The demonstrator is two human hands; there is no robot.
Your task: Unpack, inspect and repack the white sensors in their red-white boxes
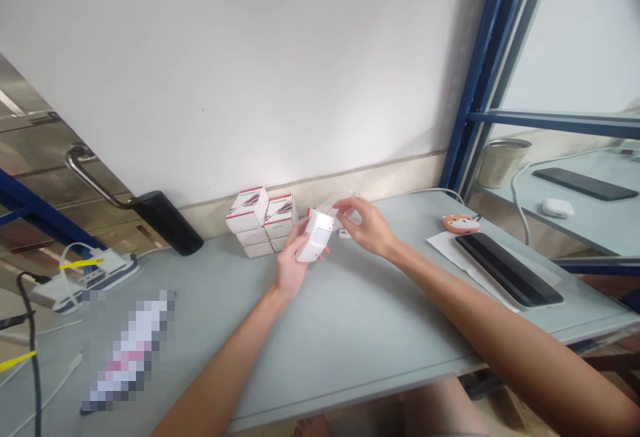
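Note:
My left hand (291, 262) grips a small white plastic device (316, 237), holding it upright above the grey table (350, 330). My right hand (365, 225) is beside the device's top, fingers pinched on a small clear piece (353, 193) that I cannot make out. Just behind the hands stands a stack of small white and red boxes (261, 220) against the wall. A tiny white part (345, 233) lies on the table under my right hand.
A black tablet (507, 269) on white paper and an orange cat-shaped object (461, 223) lie at the right. A black cylinder (167, 221) leans at the back left near a power strip (95, 275) with cables. A blue frame post (480, 70) separates a neighbouring table.

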